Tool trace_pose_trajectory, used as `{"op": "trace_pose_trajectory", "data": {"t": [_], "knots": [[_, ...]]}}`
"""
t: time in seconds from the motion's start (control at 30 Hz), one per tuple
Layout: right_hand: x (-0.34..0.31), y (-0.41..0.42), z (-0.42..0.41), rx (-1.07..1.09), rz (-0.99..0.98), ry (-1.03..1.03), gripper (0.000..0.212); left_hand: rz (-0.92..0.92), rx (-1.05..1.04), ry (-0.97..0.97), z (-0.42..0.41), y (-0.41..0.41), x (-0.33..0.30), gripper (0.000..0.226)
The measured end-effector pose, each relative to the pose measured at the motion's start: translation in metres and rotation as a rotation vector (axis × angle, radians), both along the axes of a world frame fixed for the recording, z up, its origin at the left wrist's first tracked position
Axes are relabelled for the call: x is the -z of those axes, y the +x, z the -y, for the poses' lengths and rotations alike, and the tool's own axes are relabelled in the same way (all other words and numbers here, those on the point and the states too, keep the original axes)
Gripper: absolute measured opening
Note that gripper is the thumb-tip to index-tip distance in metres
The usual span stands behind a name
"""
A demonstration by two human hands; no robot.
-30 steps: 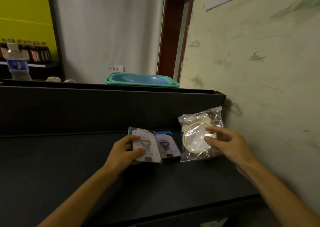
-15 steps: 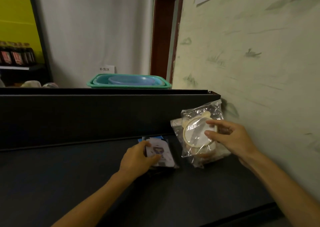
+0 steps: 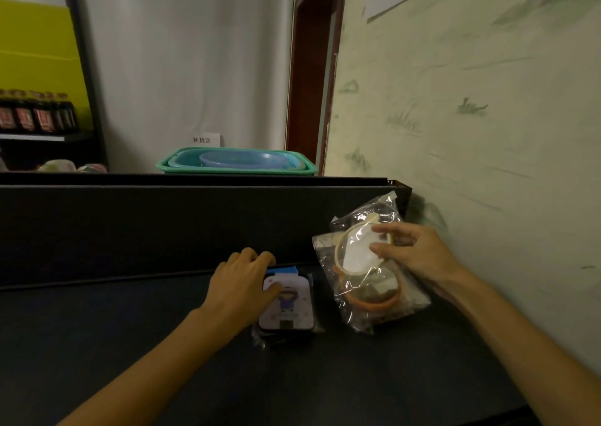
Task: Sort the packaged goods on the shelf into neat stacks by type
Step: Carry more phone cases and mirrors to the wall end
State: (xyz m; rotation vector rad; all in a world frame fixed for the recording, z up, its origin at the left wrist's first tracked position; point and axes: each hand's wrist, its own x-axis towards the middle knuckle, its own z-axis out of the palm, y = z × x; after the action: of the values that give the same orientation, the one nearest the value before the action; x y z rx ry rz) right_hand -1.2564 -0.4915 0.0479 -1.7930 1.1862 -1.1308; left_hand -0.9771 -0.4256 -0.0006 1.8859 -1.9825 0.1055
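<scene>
Shelf (image 3: 130,344) dark, both hands over it. Left hand (image 3: 239,284) grips card pack stack (image 3: 289,305), fingers curled over its far edge, thumb on the printed face; stack lies flat. Right hand (image 3: 419,253) pinches clear bag (image 3: 354,253) holding a cream ring, tilted, just right of the stack. Orange-ring bag (image 3: 374,302) lies under it, below the right hand. Green tray (image 3: 237,167) sits beyond the left hand.

Dim, soft indoor light, slightly blurry, with wide-angle bending at the edges (glare absent).
</scene>
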Motion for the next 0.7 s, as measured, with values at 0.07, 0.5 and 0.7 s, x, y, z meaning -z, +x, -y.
{"op": "trace_pose_trajectory", "data": {"t": [0.07, 0.5, 0.7], "knots": [[-0.001, -0.004, 0.006, -0.023, -0.018, 0.015, 0.034, 0.008, -0.004, 0.019, 0.000, -0.007, -0.004, 0.055], [0.026, -0.033, 0.026, -0.041, -0.468, -0.144, 0.047, -0.030, -0.096, 0.047, -0.020, -0.056, 0.000, 0.046], [0.024, -0.036, 0.022, 0.078, -0.710, -0.330, 0.054, -0.008, -0.151, 0.060, -0.035, -0.068, -0.003, 0.050]]}}
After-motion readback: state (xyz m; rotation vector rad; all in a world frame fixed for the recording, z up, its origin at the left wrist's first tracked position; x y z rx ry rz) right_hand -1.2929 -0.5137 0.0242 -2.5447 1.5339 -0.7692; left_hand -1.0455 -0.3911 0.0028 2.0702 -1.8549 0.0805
